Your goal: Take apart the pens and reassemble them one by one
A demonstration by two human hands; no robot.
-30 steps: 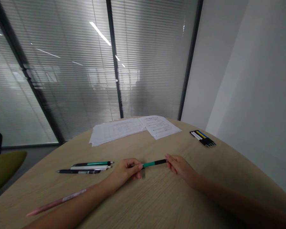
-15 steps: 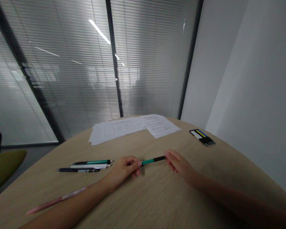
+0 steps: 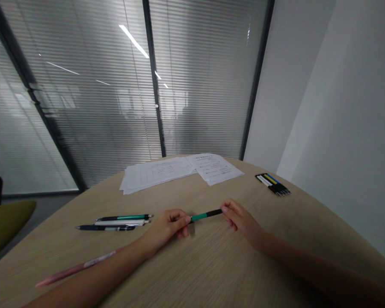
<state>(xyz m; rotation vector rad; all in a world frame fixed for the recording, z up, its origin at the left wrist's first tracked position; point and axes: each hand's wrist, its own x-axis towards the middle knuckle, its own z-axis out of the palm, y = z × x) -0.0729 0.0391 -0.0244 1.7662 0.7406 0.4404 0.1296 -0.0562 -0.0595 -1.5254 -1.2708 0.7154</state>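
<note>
A green pen with a black grip is held level just above the wooden table, between both hands. My left hand is closed round its left end. The fingertips of my right hand pinch its black right end. Three more pens lie side by side on the table, left of my left hand.
Printed paper sheets lie at the table's far edge near the blinds. A row of several pens sits at the right, close to the white wall. A pink pen lies at the near left. A green chair stands left of the table.
Both hands and the green pen have shifted slightly away from me; the grip is unchanged.
</note>
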